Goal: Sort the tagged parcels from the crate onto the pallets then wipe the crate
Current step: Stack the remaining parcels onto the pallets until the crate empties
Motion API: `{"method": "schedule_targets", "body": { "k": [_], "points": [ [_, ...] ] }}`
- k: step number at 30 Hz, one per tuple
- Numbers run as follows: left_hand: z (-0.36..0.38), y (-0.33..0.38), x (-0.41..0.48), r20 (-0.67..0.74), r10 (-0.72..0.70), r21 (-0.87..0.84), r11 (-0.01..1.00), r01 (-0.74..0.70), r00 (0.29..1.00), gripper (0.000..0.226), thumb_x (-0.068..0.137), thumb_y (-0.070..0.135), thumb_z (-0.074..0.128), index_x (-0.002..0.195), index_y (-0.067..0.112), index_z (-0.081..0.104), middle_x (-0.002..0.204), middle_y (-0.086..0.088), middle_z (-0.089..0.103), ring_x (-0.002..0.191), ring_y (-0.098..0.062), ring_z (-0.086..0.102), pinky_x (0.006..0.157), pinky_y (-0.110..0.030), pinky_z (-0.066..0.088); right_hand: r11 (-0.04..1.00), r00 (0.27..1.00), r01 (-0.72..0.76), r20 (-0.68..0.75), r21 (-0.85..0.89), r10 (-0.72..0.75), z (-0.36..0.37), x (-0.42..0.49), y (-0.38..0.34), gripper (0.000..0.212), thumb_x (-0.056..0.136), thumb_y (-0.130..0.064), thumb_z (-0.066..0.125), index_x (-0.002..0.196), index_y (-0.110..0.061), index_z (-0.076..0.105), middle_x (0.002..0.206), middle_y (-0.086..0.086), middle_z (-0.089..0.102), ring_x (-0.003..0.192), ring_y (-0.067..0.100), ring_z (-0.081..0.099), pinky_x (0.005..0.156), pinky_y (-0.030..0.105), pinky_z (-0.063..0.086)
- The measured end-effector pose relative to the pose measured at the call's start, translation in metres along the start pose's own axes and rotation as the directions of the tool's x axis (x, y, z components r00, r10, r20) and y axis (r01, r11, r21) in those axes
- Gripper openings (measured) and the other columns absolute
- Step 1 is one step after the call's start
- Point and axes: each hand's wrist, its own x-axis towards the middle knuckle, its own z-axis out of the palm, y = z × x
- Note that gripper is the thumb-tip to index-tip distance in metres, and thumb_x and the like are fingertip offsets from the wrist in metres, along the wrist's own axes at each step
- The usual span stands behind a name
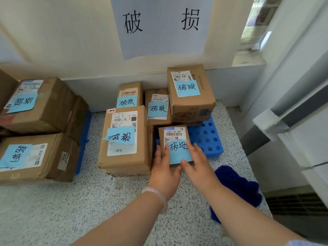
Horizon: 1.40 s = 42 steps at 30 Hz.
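A small cardboard parcel (pixel 174 134) with a blue tag (pixel 178 151) sits on the front of the blue pallet (pixel 206 137). My left hand (pixel 164 167) lies against its left edge, thumb on top, fingers straight down the side. Along the parcel's right edge my right hand (pixel 197 162) rests with straight, spread fingers, thumb at the tag's lower edge. Beside and behind it stand several tagged parcels: a large one (pixel 124 139), two small ones (pixel 130 95) (pixel 158 107) and a tall one (pixel 190 93). The crate is out of view.
A paper sign (pixel 159 23) hangs on the wall above this pallet. At the left, parcels with a different tag (pixel 35 105) (pixel 35 157) sit on another blue pallet (pixel 85 139). A dark blue cloth (pixel 236 185) lies on the speckled floor by my right arm. A white door frame (pixel 291 107) stands to the right.
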Motion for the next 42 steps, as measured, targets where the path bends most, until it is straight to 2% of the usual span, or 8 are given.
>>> {"method": "schedule_targets", "body": {
  "k": [4, 8, 17, 24, 28, 33, 38, 42],
  "points": [
    [0.000, -0.009, -0.025, 0.074, 0.140, 0.249, 0.956, -0.154, 0.987, 0.092, 0.098, 0.037, 0.053, 0.143, 0.040, -0.027, 0.155, 0.015, -0.038, 0.146, -0.008, -0.020, 0.120, -0.030, -0.005, 0.985, 0.997, 0.055, -0.035, -0.163, -0.061, 0.005, -0.029, -0.001, 0.072, 0.097, -0.036, 0.054, 0.154, -0.042, 0.008, 0.161, -0.017, -0.013, 0.148, 0.010, 0.000, 0.114, 0.032, 0.026],
    [-0.002, -0.014, -0.029, 0.143, 0.145, 0.349, 0.918, -0.187, 0.979, 0.089, 0.098, 0.035, 0.050, 0.152, 0.031, -0.021, 0.158, 0.012, -0.031, 0.145, -0.009, -0.028, 0.120, -0.030, -0.011, 0.947, 0.993, 0.114, 0.058, -0.301, -0.101, 0.006, -0.035, 0.002, 0.082, 0.095, -0.035, 0.055, 0.154, -0.041, -0.002, 0.157, -0.019, -0.026, 0.148, 0.008, -0.010, 0.120, 0.035, 0.021],
    [-0.008, -0.006, -0.009, 0.207, 0.041, 0.358, 0.927, -0.114, 0.977, 0.097, 0.094, 0.014, 0.053, 0.151, 0.033, -0.023, 0.155, 0.009, -0.037, 0.144, -0.016, -0.032, 0.123, -0.037, -0.006, 0.865, 0.982, 0.163, 0.161, -0.475, -0.097, 0.001, -0.015, -0.004, 0.098, 0.091, -0.036, 0.061, 0.153, -0.035, -0.015, 0.152, -0.015, -0.038, 0.149, 0.014, -0.015, 0.121, 0.038, 0.016],
    [-0.010, -0.017, -0.018, 0.178, 0.146, 0.348, 0.916, -0.201, 0.973, 0.093, 0.095, 0.035, 0.058, 0.154, 0.036, -0.013, 0.161, 0.009, -0.024, 0.148, -0.016, -0.024, 0.117, -0.030, -0.009, 0.843, 0.988, 0.153, 0.105, -0.515, -0.115, 0.000, -0.037, 0.003, 0.098, 0.088, -0.046, 0.064, 0.154, -0.037, -0.007, 0.157, -0.013, -0.030, 0.149, 0.013, -0.017, 0.122, 0.040, 0.010],
    [-0.017, -0.025, -0.035, 0.210, 0.221, 0.333, 0.900, -0.282, 0.952, 0.094, 0.094, 0.044, 0.059, 0.154, 0.039, -0.013, 0.162, 0.010, -0.020, 0.150, -0.015, -0.017, 0.118, -0.031, -0.006, 0.853, 0.995, 0.096, 0.052, -0.513, -0.081, 0.002, -0.071, -0.001, 0.101, 0.086, -0.053, 0.065, 0.153, -0.039, -0.009, 0.155, -0.015, -0.030, 0.143, 0.005, -0.022, 0.117, 0.033, -0.004],
    [-0.024, -0.023, -0.062, 0.247, 0.334, 0.353, 0.843, -0.405, 0.910, 0.092, 0.092, 0.055, 0.057, 0.153, 0.044, -0.011, 0.163, 0.013, -0.016, 0.151, -0.014, -0.010, 0.124, -0.041, 0.006, 0.870, 0.992, 0.007, -0.106, -0.492, -0.068, 0.016, -0.123, -0.011, 0.102, 0.083, -0.061, 0.063, 0.152, -0.041, -0.009, 0.160, -0.012, -0.022, 0.148, 0.009, -0.017, 0.119, 0.033, -0.004],
    [-0.014, -0.004, -0.103, 0.341, 0.497, 0.358, 0.716, -0.599, 0.798, 0.089, 0.093, 0.055, 0.055, 0.155, 0.040, -0.007, 0.164, 0.008, -0.013, 0.151, -0.015, -0.009, 0.122, -0.032, -0.003, 0.882, 0.957, -0.106, -0.289, -0.459, -0.035, 0.027, -0.192, -0.016, 0.098, 0.084, -0.060, 0.062, 0.153, -0.039, -0.005, 0.159, -0.014, -0.016, 0.141, 0.000, -0.018, 0.121, 0.032, -0.004],
    [0.009, 0.014, -0.136, 0.417, 0.600, 0.320, 0.606, -0.728, 0.683, 0.089, 0.091, 0.057, 0.055, 0.156, 0.038, -0.003, 0.166, 0.005, -0.005, 0.152, -0.016, -0.004, 0.124, -0.034, 0.004, 0.877, 0.902, -0.214, -0.431, -0.429, 0.009, 0.023, -0.251, -0.005, 0.097, 0.084, -0.060, 0.062, 0.153, -0.038, -0.002, 0.161, -0.010, -0.009, 0.144, 0.004, -0.013, 0.117, 0.029, -0.006]
  ]
}}
